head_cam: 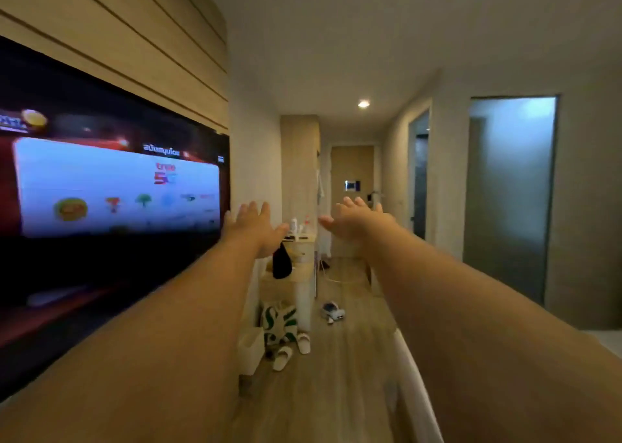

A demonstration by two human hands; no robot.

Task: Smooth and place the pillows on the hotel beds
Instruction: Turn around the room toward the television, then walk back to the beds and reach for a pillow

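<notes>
A lit television (111, 187) fills the left wall, its right edge ending just beside the left hand (254, 225). That hand is stretched forward at arm's length, fingers spread, its grip wide and holding nothing. Below and beyond it a narrow tabletop (299, 239) stands against the left wall with small bottles (298, 224) on it and a dark bag (281, 262) hanging at its near edge. On the floor (350, 358) at its foot lie a green-and-white bag (279, 325), white slippers (291, 350) and, a little farther in, a pair of shoes (333, 311).

Between the two arms the wooden floor runs as a narrow open lane toward a door (351, 170) at the far end of the corridor, clear apart from the things along its left side.

The right hand (356, 219) is also held out, fingers spread, its grip wide and holding nothing; the two hands are apart, with a gap between the thumbs. Under the right forearm a white bed edge (417, 385) borders the lane on the right. On the right wall stand a frosted glass panel (508, 193) and a farther doorway (419, 173).

No pillow shows in this view.
</notes>
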